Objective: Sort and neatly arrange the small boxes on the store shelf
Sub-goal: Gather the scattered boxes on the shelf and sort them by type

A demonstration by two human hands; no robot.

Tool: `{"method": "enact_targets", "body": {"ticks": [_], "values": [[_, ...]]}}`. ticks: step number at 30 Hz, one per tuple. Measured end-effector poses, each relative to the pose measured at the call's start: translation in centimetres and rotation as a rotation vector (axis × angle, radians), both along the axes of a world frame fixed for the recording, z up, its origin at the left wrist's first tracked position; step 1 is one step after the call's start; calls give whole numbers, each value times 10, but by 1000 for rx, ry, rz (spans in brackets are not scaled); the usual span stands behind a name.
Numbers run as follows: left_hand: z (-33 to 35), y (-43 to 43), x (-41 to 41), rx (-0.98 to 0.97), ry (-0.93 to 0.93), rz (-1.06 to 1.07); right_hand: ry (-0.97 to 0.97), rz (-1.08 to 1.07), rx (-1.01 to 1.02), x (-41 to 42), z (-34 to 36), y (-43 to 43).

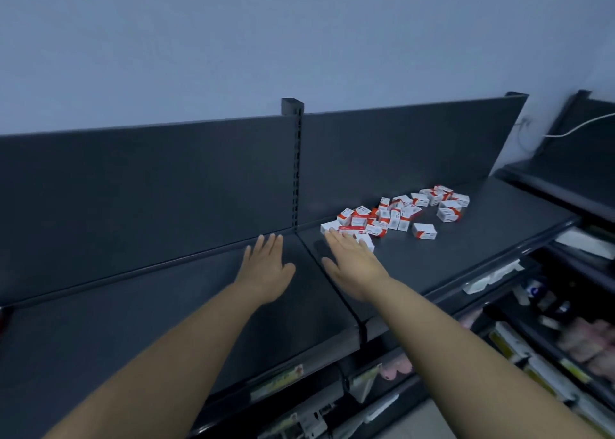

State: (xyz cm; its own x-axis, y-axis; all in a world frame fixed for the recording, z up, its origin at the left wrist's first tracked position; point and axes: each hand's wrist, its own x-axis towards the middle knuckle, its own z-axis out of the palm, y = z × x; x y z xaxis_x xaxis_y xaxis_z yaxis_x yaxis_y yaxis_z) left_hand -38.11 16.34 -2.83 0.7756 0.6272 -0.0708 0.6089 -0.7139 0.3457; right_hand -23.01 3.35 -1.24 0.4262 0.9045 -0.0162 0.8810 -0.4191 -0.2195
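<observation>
We spread both hands flat: left hand over the shelf, right hand touching the small boxes near its back edge.

Small boxes heaped on the right section of the shelf, near its back edge, strung along the back panel. One lone box sits just in front of the heap, apart from it. The seam between sections runs front to back below the upright post. Left grip is over the left section, just left of the seam. Right grip is just right of it, fingertips at the heap's left end (contact unclear). Lower shelves sit below the front edge.
</observation>
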Motion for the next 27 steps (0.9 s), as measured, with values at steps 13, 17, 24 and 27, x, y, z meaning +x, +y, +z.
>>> {"method": "enact_targets", "body": {"ticks": [13, 17, 24, 27], "values": [[-9, 19, 175, 12, -43, -223, -73, -209, -84, 142, 5, -17], [-13, 7, 215, 19, 2, -294, -38, -268, -80, 175, -3, -38], [-13, -15, 291, 27, 2, -299, -53, -269, -60, 249, -4, -58], [-10, -29, 322, 42, -7, -267, -47, -234, -58, 285, -7, -68]]}}
